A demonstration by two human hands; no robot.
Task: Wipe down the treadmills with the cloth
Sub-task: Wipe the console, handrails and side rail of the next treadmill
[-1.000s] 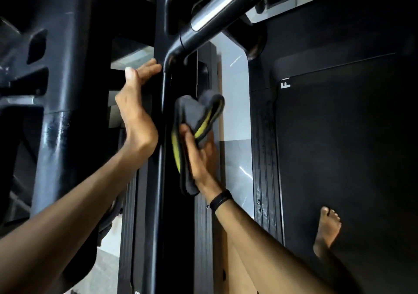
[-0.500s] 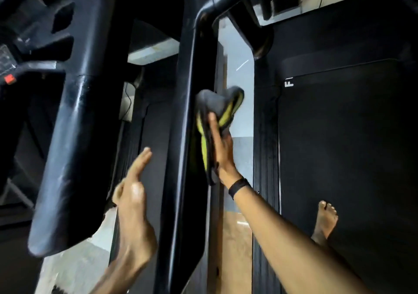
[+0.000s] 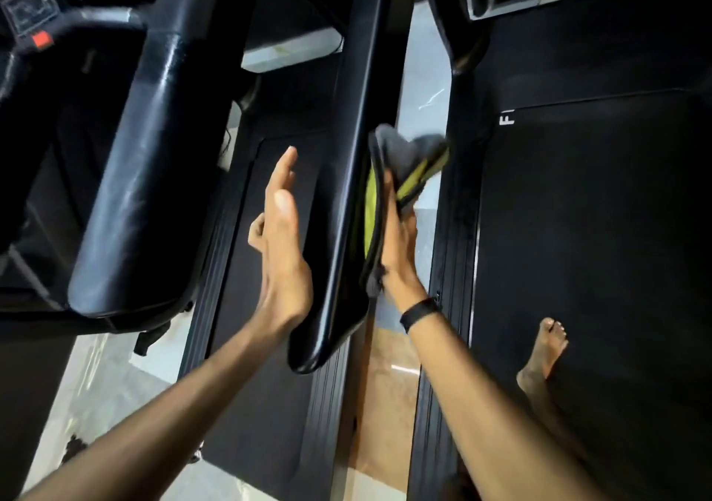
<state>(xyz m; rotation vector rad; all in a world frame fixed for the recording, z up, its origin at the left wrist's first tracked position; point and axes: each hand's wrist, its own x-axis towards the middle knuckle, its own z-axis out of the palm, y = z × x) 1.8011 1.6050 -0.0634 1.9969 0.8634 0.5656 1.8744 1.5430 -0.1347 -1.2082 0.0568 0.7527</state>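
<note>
While the right hand (image 3: pixel 397 242) holds the grey-and-yellow cloth (image 3: pixel 400 177) pressed against the black treadmill handrail (image 3: pixel 346 200), the left hand (image 3: pixel 283 250), at its nine o'clock, hovers flat-fingered.

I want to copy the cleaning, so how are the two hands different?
The right hand holds the grey and yellow cloth against the black handrail; the left hand holds nothing. The left hand's fingers are mostly straight, beside the handrail's other side. The right wrist wears a black band; the left wrist is bare. Both reach up toward the same handrail.
</note>
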